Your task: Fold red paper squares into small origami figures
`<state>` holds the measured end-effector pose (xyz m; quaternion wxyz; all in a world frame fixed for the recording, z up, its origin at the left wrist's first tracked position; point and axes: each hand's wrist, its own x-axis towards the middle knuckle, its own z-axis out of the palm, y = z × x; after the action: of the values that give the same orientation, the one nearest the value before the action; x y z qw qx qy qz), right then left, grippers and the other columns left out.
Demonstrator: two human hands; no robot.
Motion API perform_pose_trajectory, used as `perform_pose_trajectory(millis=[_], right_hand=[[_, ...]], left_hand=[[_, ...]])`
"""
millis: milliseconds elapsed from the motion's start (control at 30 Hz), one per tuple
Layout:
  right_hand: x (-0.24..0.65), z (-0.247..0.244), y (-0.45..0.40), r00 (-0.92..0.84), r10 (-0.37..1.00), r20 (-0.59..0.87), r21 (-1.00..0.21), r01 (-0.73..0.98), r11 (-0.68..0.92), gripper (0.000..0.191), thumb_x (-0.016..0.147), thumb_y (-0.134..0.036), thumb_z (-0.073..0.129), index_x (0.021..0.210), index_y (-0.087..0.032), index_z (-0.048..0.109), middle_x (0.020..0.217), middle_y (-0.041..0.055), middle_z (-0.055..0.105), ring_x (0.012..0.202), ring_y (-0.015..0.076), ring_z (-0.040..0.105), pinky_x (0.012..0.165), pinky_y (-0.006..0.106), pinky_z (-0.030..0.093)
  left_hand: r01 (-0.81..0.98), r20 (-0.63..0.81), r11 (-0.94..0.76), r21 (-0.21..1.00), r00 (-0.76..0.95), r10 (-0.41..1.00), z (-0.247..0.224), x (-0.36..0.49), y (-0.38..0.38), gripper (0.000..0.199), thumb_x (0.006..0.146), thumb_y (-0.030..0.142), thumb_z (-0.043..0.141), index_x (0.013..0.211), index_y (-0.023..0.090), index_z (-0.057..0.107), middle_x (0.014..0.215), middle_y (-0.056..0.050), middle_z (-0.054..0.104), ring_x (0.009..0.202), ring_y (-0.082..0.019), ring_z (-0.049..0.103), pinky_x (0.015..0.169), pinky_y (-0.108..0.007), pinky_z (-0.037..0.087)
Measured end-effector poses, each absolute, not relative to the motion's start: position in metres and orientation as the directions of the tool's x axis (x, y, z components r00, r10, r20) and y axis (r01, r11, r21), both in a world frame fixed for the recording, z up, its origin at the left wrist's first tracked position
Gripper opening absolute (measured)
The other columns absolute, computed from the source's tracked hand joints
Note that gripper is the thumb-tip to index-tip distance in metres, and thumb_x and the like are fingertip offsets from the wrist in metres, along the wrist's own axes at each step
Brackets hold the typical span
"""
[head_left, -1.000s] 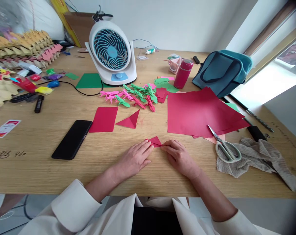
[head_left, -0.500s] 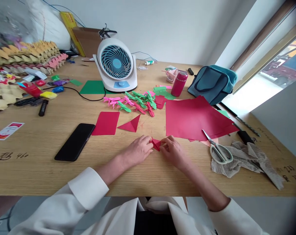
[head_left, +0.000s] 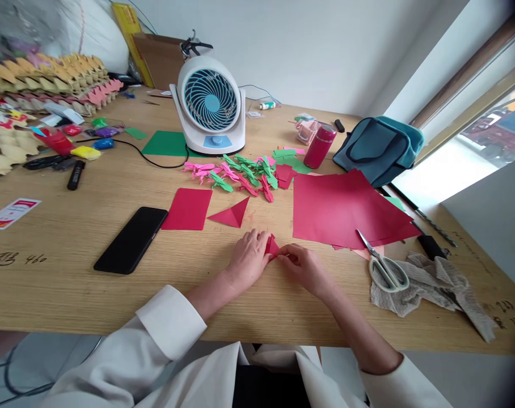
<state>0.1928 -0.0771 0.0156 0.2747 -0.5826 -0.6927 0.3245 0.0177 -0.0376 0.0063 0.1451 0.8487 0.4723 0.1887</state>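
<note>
A small folded piece of red paper (head_left: 271, 246) lies on the table between my hands. My left hand (head_left: 249, 256) presses on its left side with the fingers close together. At its lower right edge, my right hand (head_left: 302, 266) pinches the paper between thumb and fingertips. Beyond them rests a red paper triangle (head_left: 232, 214) with a crease down it. To its left is a red paper sheet (head_left: 187, 208). Folded pink, green and red paper figures (head_left: 240, 173) are heaped farther back.
A black phone (head_left: 132, 239) lies to the left. On the right are large red sheets (head_left: 342, 207), scissors (head_left: 387, 269) on a crumpled cloth (head_left: 427, 277), a red flask (head_left: 320, 146) and a blue bag (head_left: 379, 147). A white fan (head_left: 211, 105) stands at the back.
The folded red paper has turned between my hands. My right hand has shifted to its lower corner, and my left hand now covers more of its left side. The view has tilted slightly.
</note>
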Motion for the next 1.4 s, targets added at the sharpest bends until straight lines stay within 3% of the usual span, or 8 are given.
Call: perform_pose_trajectory(millis=[200, 367, 733, 967, 1100, 1200, 1400], right_hand=[[0.208, 0.018, -0.059, -0.081, 0.996, 0.046, -0.802, 0.591, 0.085, 0.008, 0.085, -0.022, 0.055, 0.086, -0.019, 0.062, 0.08, 0.0009, 0.065, 0.063, 0.012, 0.057, 0.059, 0.024, 0.045], [0.215, 0.012, -0.032, -0.062, 0.992, 0.111, -0.709, 0.694, 0.123, 0.016, 0.083, -0.019, 0.057, 0.098, -0.019, 0.063, 0.089, 0.0035, 0.064, 0.07, 0.0123, 0.06, 0.065, 0.026, 0.049], [0.214, 0.003, -0.041, -0.202, 0.966, 0.162, -0.641, 0.722, 0.259, 0.006, 0.084, -0.018, 0.061, 0.086, -0.019, 0.066, 0.087, 0.0032, 0.056, 0.075, 0.0139, 0.056, 0.069, 0.027, 0.048], [0.213, 0.007, -0.044, -0.226, 0.962, 0.154, -0.61, 0.745, 0.272, 0.012, 0.077, -0.012, 0.062, 0.085, -0.019, 0.056, 0.085, 0.0017, 0.052, 0.073, 0.0144, 0.05, 0.067, 0.027, 0.042], [0.213, 0.011, -0.046, -0.227, 0.969, 0.096, -0.696, 0.681, 0.229, 0.015, 0.074, -0.011, 0.06, 0.082, -0.02, 0.051, 0.076, -0.0024, 0.051, 0.066, 0.0124, 0.046, 0.061, 0.025, 0.038], [0.213, 0.013, -0.048, -0.267, 0.963, 0.029, -0.793, 0.581, 0.185, 0.015, 0.077, -0.021, 0.062, 0.087, -0.021, 0.051, 0.071, -0.0047, 0.05, 0.062, 0.0117, 0.045, 0.057, 0.024, 0.036], [0.212, 0.007, -0.047, -0.235, 0.972, -0.009, -0.87, 0.481, 0.108, 0.013, 0.087, -0.033, 0.055, 0.09, -0.021, 0.056, 0.07, -0.0021, 0.057, 0.063, 0.0128, 0.05, 0.057, 0.024, 0.038]], left_hand=[[0.596, 0.226, -0.541, 0.593, 0.521, 0.823, 0.0, 0.026, -0.034, 0.046, 0.075, 0.0, 0.06, 0.115, 0.02, 0.046, 0.112, -0.007, 0.052, 0.107, -0.023, 0.057, 0.096, -0.041, 0.051], [0.406, 0.243, -0.585, 0.702, 0.636, 0.732, -0.001, 0.023, -0.029, 0.043, 0.079, -0.003, 0.055, 0.112, 0.023, 0.046, 0.111, -0.004, 0.047, 0.096, -0.015, 0.061, 0.089, -0.032, 0.056], [0.54, 0.293, -0.669, 0.511, 0.622, 0.726, -0.006, 0.016, -0.026, 0.013, 0.086, 0.014, 0.06, 0.098, 0.019, 0.057, 0.102, -0.005, 0.055, 0.101, -0.021, 0.055, 0.094, -0.038, 0.049], [0.571, 0.278, -0.659, 0.49, 0.614, 0.739, -0.005, 0.017, -0.028, 0.013, 0.087, 0.014, 0.058, 0.1, 0.018, 0.057, 0.101, -0.006, 0.056, 0.1, -0.022, 0.054, 0.091, -0.038, 0.049], [0.569, 0.279, -0.661, 0.489, 0.616, 0.737, -0.005, 0.018, -0.029, 0.012, 0.087, 0.013, 0.056, 0.097, 0.019, 0.057, 0.1, -0.006, 0.057, 0.099, -0.022, 0.055, 0.09, -0.038, 0.049], [0.567, 0.278, -0.655, 0.499, 0.611, 0.741, -0.005, 0.018, -0.029, 0.011, 0.086, 0.012, 0.057, 0.094, 0.019, 0.057, 0.099, -0.006, 0.057, 0.098, -0.021, 0.055, 0.088, -0.037, 0.049], [0.531, 0.288, -0.652, 0.542, 0.612, 0.737, -0.002, 0.017, -0.027, 0.009, 0.085, 0.01, 0.057, 0.086, 0.019, 0.055, 0.088, -0.003, 0.06, 0.089, -0.019, 0.056, 0.082, -0.033, 0.047]])
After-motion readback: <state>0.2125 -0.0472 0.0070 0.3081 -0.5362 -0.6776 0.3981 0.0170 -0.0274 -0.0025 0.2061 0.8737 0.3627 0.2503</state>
